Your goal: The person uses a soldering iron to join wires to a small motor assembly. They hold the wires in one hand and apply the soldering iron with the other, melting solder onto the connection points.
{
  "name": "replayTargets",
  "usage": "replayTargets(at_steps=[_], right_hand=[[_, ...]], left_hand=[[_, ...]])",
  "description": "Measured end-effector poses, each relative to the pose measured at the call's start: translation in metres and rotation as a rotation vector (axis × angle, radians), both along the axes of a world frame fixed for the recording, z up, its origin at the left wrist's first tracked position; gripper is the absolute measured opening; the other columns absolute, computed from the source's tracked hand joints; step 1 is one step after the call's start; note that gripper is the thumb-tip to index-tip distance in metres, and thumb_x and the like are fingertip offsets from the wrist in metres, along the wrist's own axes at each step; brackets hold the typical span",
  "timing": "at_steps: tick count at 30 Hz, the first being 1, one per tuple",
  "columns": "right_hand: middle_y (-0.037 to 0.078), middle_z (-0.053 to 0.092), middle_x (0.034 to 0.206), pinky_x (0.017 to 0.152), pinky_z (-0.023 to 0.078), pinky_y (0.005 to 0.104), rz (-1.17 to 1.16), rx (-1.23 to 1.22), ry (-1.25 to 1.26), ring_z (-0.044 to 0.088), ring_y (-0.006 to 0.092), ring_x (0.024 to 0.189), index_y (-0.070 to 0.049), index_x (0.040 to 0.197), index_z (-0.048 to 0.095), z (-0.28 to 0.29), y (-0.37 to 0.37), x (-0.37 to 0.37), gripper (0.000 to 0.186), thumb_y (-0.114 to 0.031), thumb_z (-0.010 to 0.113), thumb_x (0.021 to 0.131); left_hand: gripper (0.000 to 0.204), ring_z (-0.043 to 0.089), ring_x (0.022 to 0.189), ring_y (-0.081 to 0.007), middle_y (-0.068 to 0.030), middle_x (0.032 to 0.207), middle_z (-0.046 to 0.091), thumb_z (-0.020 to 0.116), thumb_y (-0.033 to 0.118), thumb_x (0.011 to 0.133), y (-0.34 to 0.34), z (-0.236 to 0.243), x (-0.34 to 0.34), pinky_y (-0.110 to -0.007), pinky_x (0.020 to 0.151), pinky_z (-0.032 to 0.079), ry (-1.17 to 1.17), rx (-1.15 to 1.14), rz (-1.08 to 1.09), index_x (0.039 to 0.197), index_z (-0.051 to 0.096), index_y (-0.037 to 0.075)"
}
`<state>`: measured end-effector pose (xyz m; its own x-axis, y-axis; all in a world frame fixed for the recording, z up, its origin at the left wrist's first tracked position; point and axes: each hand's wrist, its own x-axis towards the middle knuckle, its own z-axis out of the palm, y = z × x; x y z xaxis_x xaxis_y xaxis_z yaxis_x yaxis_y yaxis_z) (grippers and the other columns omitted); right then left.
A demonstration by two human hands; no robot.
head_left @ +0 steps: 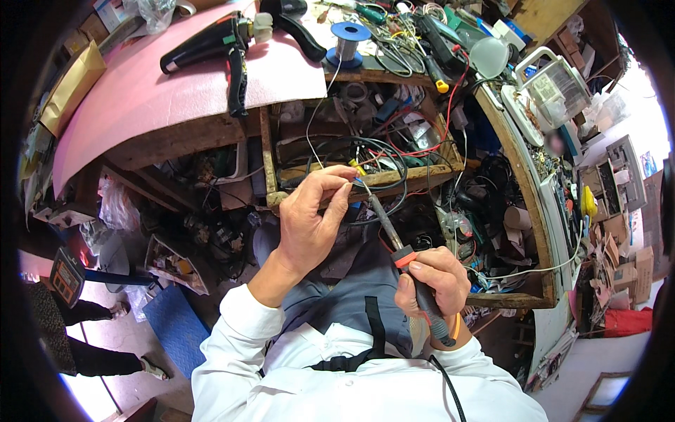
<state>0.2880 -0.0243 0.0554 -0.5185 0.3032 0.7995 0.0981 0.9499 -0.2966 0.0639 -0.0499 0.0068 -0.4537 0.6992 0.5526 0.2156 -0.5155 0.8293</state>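
My left hand (313, 218) is closed in a pinch above the open drawer (429, 171). A thin silvery solder wire (314, 133) runs down to its fingers from a blue-flanged spool (349, 48) on the bench. In my right hand (439, 279) is a soldering iron (387, 224) with a grey shaft, a red-orange collar and a dark handle. Its tip points up and left, close beside my left fingertips. Small blue and yellow wire ends (358, 169) show at the tip; whether they touch it I cannot tell.
A black heat-gun-like tool (211, 46) lies on the pink sheet (140, 109). Red and black cables (401, 151) tangle in the drawer. Right of it stands a clear plastic container (555, 88). A blue platform (176, 327) and another person's legs (98, 355) are at the lower left.
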Motion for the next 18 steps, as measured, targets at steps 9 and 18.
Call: replayTargets(at_steps=[9,18], right_hand=[[0.013,0.071,0.095,0.058,0.053,0.0295,0.009,-0.003,0.003,0.065,0.0185,0.066,-0.005,0.115,0.063,-0.0015,0.0007,0.0012,0.031,-0.006,0.079,0.088],[0.012,0.071,0.094,0.057,0.052,0.0297,0.008,-0.009,0.012,0.065,0.0185,0.066,-0.005,0.114,0.063,-0.0015,0.0004,0.0006,0.03,-0.006,0.079,0.088]], left_hand=[[0.008,0.073,0.109,-0.0158,-0.0185,0.125,0.074,0.066,-0.005,0.104,-0.0035,0.0053,-0.0017,-0.025,0.089,0.059,0.059,-0.032,-0.015,0.112,0.068,-0.005],[0.006,0.075,0.094,-0.0166,-0.0139,0.117,0.077,0.07,-0.004,0.1,0.0007,0.0022,-0.0004,-0.029,0.082,0.062,0.068,0.007,0.051,0.107,0.07,-0.003]])
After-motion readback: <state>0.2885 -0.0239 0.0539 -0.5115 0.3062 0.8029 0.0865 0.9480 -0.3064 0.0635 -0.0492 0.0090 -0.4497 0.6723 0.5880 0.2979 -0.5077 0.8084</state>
